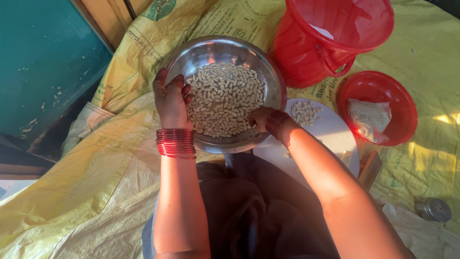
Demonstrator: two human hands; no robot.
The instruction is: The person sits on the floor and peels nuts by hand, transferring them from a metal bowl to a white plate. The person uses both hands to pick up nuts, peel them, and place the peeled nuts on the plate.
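Item: steel bowl (268,72) of pale shelled peanuts (224,100), resting at the lap's edge at 12 o'clock from the body, on yellow woven sacking (72,192).

Left hand (171,100): at the bowl's 9 o'clock rim, fingers curled over the edge and gripping it, fingertips among the kernels. Red bangles (176,143) at the wrist.

Right hand (260,118): at the bowl's 5 o'clock, fingers dipped into the kernels; they seem pinched narrow, but whether they hold any cannot be told.

Risk: the bowl appears to overhang a white round plate (335,136) at 2 o'clock; a firm press on the near rim could tip it and spill kernels over the sacking.

Surroundings: small heap of kernels (305,112) on that plate, just beside the right wrist. Red plastic bowl (400,96) with a crumpled clear bag, farther at 2 o'clock. Red bucket (306,52) at 1 o'clock, touching or just behind the steel bowl, crowding any sweep that way. Small metal tin (435,209) at 4 o'clock, well apart.
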